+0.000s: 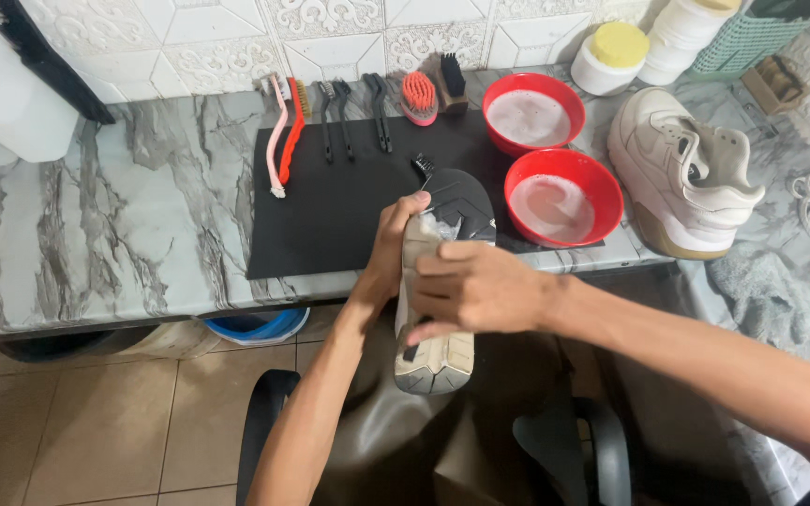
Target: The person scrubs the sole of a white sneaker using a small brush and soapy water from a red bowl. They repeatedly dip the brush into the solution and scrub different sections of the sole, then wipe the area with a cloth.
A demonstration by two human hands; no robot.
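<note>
marble counter (pixel 96 234) and black mat (pixel 330 215) lie behind. sneaker (pixel 442 281), sole up, is held over the counter edge, gripped by left hand (pixel 394 245); right hand (pixel 475 286) is closed around a small brush (pixel 422 167). sole scrubbing is judged underway; steady strokes are called for next.

The sneaker (pixel 438 281) is turned sole-up and runs lengthwise away from the camera, one end with a dark grey, grooved tread out over the near edge of the black mat, the other, pale cream and ridged, hanging past the counter's edge above the dark chair seat. Its middle is hidden, though a patch of white foam shows on the sole just behind the dark tread. A small brush (pixel 423 169) pokes out beyond the far end (only its black bristle head and a short piece of handle show), tilted up and left.
</note>
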